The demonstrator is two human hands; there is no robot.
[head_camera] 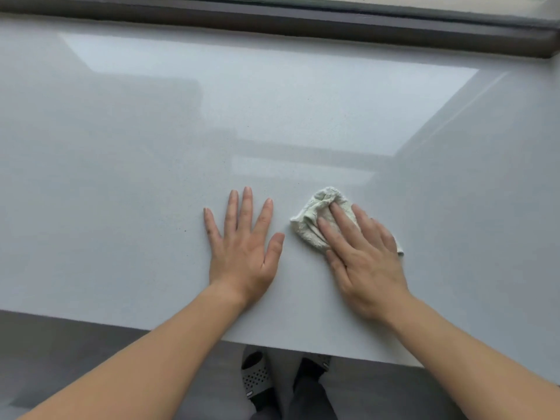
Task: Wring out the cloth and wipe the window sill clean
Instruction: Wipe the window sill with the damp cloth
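The cloth (321,219) is small, pale and crumpled. It lies on the sill (151,147), close to the near edge and a bit to the right of the middle. It is bunched up in folds, with one corner poking out to the left and a little bit showing on the far right side.

The right hand (363,256) lies flat on top of the cloth, palm down. Its fingers (342,219) are stretched out long and sit close side by side, pointing up and to the left. They press down on the cloth and do not pinch it. The back half of the cloth is hidden under this hand.

The left hand (242,247) lies flat on the bare sill just beside the cloth, not touching it. Its fingers (247,207) are spread a little apart and point toward the window. The thumb sticks out toward the cloth.

The sill is wide, smooth and light grey. It is shiny, and a big bright patch of light shows in it. A few tiny dark specks sit on it near the left hand.

At the far side runs the dark window frame (303,22).

Below the near edge of the sill is a grey floor (75,359). Two feet in dark slippers (256,380) with little holes stand there.
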